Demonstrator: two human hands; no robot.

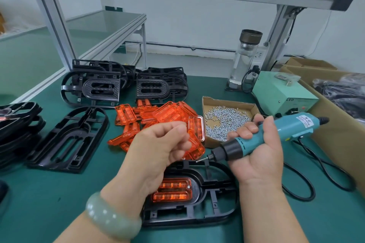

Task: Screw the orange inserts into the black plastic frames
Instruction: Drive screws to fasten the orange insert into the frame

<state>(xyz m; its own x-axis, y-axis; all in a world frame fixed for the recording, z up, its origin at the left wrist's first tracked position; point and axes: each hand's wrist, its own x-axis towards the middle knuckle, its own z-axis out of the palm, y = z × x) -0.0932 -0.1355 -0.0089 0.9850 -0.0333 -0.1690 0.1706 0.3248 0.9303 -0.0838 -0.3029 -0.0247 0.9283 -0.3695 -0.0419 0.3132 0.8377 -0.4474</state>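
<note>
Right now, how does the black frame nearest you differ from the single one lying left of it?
The near frame holds an orange insert; the left frame is empty. The near frame lies crosswise, under the screwdriver in the right hand; the left frame points away, untouched. Both are black, flat on the green mat.

Below the left hand (158, 152), the frame (201, 185) is black and its insert (171, 189) is clear orange, ribbed in two bright rows. Beyond that hand, the heaped inserts (158, 112) show the same orange, and the frames (98, 92) past them are glossy black. In the right hand (260, 156), the driver (286, 126) is teal with a black nose and a white label. Behind it, silver screws (227, 120) fill a brown tray (209, 100). The mat (59, 193) is dark green, and the bangle (110, 217) is mottled pale green.
</note>
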